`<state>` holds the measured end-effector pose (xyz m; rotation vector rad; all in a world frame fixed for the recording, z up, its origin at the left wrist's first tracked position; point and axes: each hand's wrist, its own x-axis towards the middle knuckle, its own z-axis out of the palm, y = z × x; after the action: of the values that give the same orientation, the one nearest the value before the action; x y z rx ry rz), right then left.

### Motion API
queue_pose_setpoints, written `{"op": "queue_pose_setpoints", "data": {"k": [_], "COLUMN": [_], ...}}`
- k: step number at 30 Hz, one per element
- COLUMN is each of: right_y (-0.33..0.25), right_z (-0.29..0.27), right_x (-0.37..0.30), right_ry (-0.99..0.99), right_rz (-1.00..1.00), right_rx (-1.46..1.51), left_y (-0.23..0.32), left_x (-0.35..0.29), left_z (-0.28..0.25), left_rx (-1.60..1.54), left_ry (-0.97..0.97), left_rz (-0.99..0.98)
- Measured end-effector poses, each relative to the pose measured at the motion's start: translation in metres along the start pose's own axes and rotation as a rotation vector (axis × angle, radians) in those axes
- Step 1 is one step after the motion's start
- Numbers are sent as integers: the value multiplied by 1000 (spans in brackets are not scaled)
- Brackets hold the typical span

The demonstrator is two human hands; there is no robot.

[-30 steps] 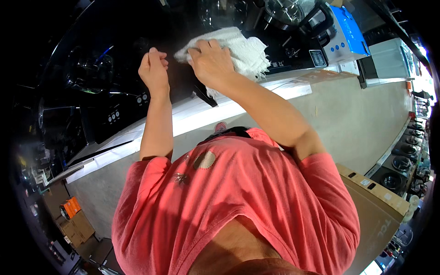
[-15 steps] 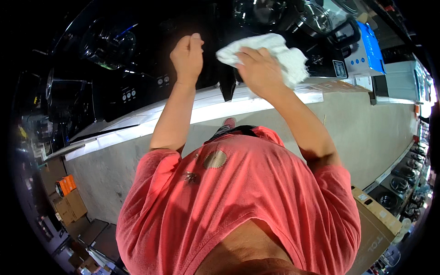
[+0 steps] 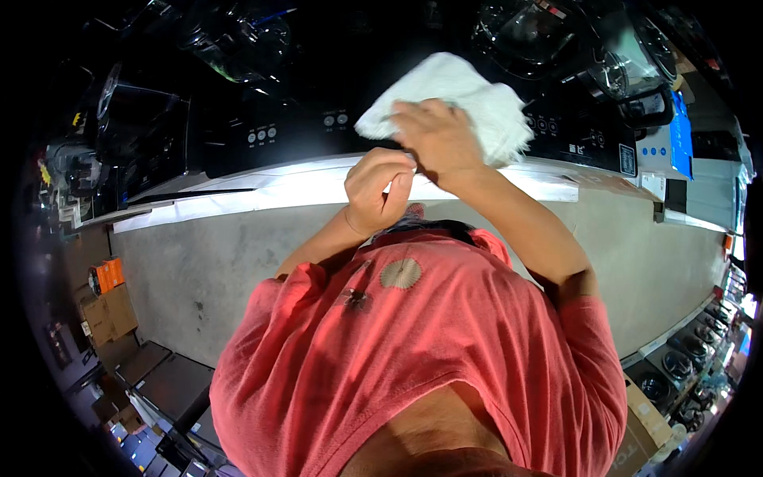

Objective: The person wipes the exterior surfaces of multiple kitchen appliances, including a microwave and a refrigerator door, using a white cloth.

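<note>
Below the front edge of the black glossy cooktop (image 3: 306,143), my left hand (image 3: 380,189) is bent into a pinch. Whatever may be between its fingertips is too small to make out. My right hand (image 3: 441,139) holds a white cloth (image 3: 449,75) spread against the cooktop, its fingers slightly blurred by motion. The fingertips of my left hand come close to the right wrist; whether they touch I cannot tell. Round button marks run along the cooktop's front on both sides of the cloth.
Clear glass pots (image 3: 528,36) stand on the dark surface at the back right, and a glass vessel (image 3: 238,48) at the back left. A blue and white box (image 3: 675,143) is at the right. Cardboard boxes (image 3: 111,314) sit at the lower left, on the grey floor (image 3: 199,270).
My left hand has come down off the cooktop and right, towards my right wrist. The cloth has shifted slightly left and lies more spread out. The view has turned a little.
</note>
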<state>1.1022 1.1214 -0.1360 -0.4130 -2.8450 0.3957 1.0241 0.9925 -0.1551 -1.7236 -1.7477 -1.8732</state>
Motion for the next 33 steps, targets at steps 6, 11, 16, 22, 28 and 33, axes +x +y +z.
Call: {"op": "queue_pose_setpoints", "data": {"k": [6,11,16,22,28,33], "right_y": [-30,-42,-57,-61,-88,-75], "right_z": [25,37,49,63,48,40], "right_x": [58,118,173,192,104,90], "right_ry": [-129,-101,-156,-138,-41,-339], "right_rz": [-208,-169,16,63,-336,-550], "right_rx": [212,32,-144,-244,119,273], "left_y": [-24,-69,-82,-83,-70,-33], "left_x": [4,0,0,1,-5,-8], "left_z": [-47,-96,-89,-91,-102,-102], "left_rx": [328,561,734,791,577,486], "left_ry": [256,387,319,321,420,402], "left_rz": [5,-356,-144,-163,-260,-35]}}
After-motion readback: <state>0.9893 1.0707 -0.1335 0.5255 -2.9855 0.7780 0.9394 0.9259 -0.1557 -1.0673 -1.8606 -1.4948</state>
